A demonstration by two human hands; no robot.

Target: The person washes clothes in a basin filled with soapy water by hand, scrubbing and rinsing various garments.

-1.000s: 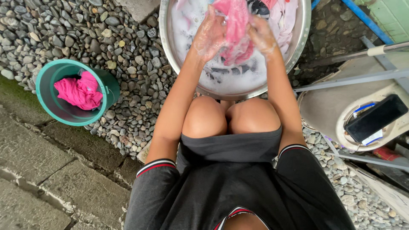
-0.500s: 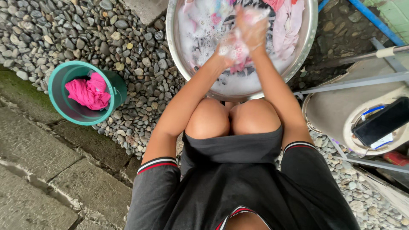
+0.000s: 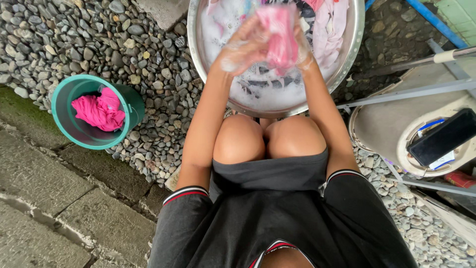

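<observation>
Both my hands are closed on a soapy pink cloth garment [image 3: 278, 37]: left hand [image 3: 243, 44] and right hand [image 3: 302, 47] grip it between them, blurred, above the round metal wash basin [image 3: 196, 54] of suds. Well off beyond my left hand sits a teal plastic bucket [image 3: 64, 121] holding crumpled magenta cloth [image 3: 99, 110].

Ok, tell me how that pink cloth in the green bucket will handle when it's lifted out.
Probably floppy: the pink cloth lies crumpled in folds inside the green bucket. If it is wet like the wash in the soapy metal basin, it may feel heavy for its size and drip. The bucket sits on loose pebbles, so it could tip.
</observation>
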